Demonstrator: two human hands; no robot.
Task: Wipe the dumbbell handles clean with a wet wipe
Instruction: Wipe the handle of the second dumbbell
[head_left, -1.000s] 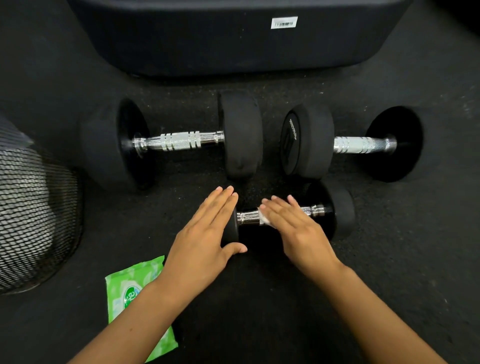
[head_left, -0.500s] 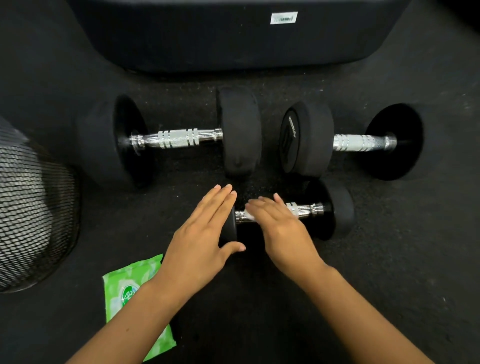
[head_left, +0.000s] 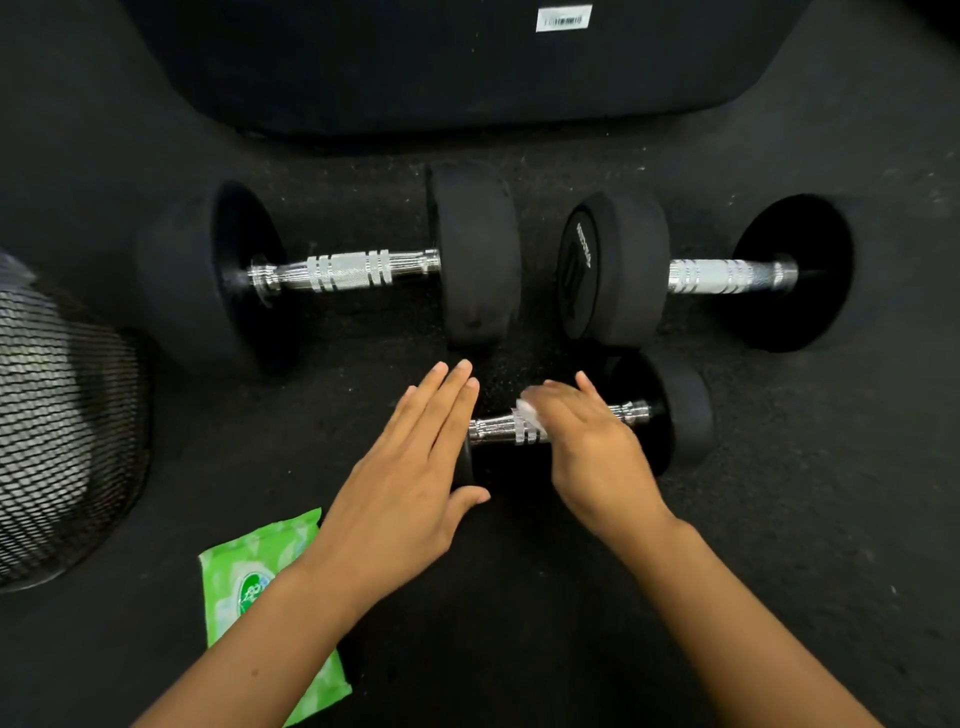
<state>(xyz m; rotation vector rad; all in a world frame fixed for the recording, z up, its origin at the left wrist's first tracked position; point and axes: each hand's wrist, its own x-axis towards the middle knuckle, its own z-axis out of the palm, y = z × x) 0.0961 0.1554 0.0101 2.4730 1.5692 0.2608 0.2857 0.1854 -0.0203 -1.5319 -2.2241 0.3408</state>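
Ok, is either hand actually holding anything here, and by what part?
The right hand presses a white wipe onto the small dumbbell's handle. The left hand, fingers straight, steadies its left weight head without gripping.

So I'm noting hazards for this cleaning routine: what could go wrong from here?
The small dumbbell is steadied only by the flat left hand on its near weight, so it may roll. The wipe barely shows under the right hand and could slip out. The handle's underside may go uncleaned.
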